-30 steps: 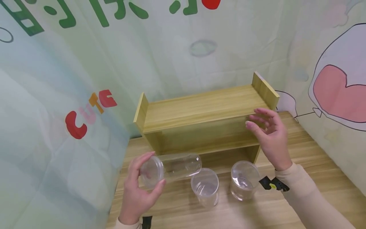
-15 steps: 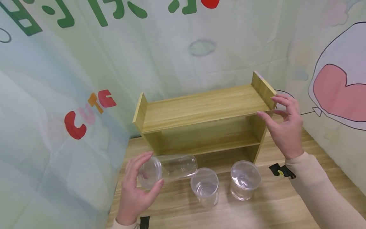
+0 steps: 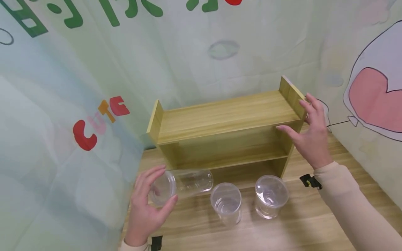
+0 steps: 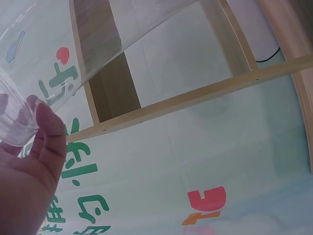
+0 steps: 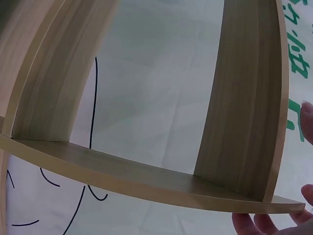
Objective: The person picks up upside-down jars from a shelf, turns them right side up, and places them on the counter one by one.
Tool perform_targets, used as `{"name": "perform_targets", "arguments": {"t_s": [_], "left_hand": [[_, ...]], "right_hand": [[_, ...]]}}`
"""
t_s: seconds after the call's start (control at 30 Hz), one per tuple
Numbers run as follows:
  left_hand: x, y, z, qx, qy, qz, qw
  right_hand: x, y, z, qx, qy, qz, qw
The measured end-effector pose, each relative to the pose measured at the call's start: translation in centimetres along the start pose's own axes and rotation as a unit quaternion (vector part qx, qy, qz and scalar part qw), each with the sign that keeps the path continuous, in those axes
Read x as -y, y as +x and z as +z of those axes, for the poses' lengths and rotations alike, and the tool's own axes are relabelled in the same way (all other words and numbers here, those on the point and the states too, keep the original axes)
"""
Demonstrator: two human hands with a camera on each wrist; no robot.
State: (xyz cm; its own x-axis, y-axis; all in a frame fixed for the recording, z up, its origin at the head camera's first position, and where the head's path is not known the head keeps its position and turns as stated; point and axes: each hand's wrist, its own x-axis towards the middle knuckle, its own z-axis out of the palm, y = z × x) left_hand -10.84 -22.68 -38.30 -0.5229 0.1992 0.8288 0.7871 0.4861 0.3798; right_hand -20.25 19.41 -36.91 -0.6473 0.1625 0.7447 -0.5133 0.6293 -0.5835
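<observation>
My left hand [image 3: 147, 205] grips a clear plastic jar [image 3: 193, 182] by its wide round end, thumb below and fingers above. The jar lies sideways in the air, its far end pointing right in front of the wooden shelf [image 3: 226, 116]. In the left wrist view the hand [image 4: 39, 156] curls round the jar's rim. My right hand [image 3: 312, 139] is at the shelf's right end, thumb spread across the front and fingers extended along the outer side panel. The right wrist view shows fingertips [image 5: 252, 225] right at that panel's outer face.
Two more clear round containers [image 3: 226, 205] [image 3: 270, 195] stand upright on the wood-grain table [image 3: 251, 238], in front of the shelf. A printed cloth [image 3: 188, 69] hangs close behind and to both sides.
My right hand has moved right from before the shelf's front to its right side panel. The left hand has drifted slightly left with the jar.
</observation>
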Motion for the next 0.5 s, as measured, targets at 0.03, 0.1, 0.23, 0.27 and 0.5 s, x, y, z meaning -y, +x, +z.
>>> {"name": "perform_targets", "arguments": {"t_s": [0.03,0.1,0.23,0.27,0.5], "left_hand": [[0.1,0.0,0.0,0.002,0.001,-0.002,1.0000],[0.3,-0.1,-0.1,0.007,0.005,-0.009,0.9999],[0.6,-0.5,-0.3,0.020,0.012,-0.025,0.9994],[0.7,-0.6,-0.3,0.023,0.015,-0.028,0.9992],[1.3,-1.4,-0.2,0.037,0.037,-0.039,0.9979]], "right_hand": [[-0.1,0.0,0.0,-0.002,0.001,0.003,1.0000],[-0.1,0.0,0.0,-0.005,0.000,0.011,0.9999],[-0.1,0.0,0.1,-0.009,0.003,0.018,0.9998],[-0.1,0.0,0.1,-0.010,0.004,0.019,0.9998],[-0.1,0.0,0.2,-0.021,0.011,0.025,0.9994]]}}
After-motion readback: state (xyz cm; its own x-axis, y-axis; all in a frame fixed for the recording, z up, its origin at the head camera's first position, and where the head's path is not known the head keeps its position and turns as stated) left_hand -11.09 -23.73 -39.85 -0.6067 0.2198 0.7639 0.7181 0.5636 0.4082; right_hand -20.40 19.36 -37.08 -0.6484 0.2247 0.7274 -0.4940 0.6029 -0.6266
